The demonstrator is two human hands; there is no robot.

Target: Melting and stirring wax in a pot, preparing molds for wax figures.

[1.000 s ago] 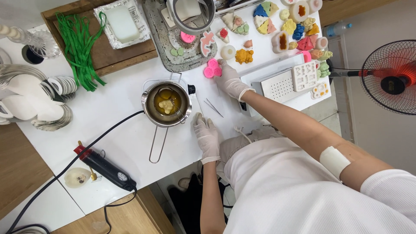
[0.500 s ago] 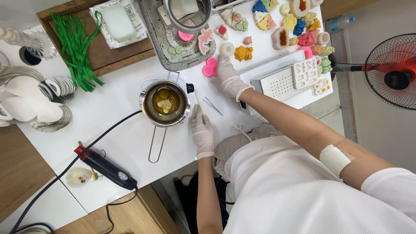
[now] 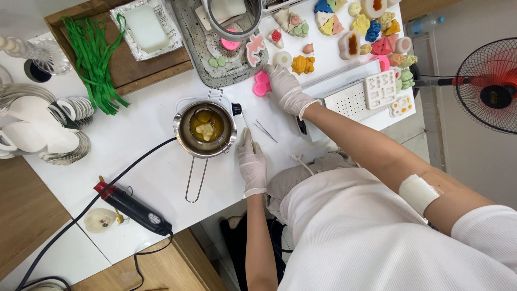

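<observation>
Bright, even daylight washes my white desk [image 3: 151,178]; it nearly glares toward 10 o'clock. Shadows are soft and short. My view stays sharp at the centre, bending slightly outward at the edges.

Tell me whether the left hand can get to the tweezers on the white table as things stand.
Probably yes: the tweezers lie on bare tabletop just beside the left hand, with nothing between them.
</observation>
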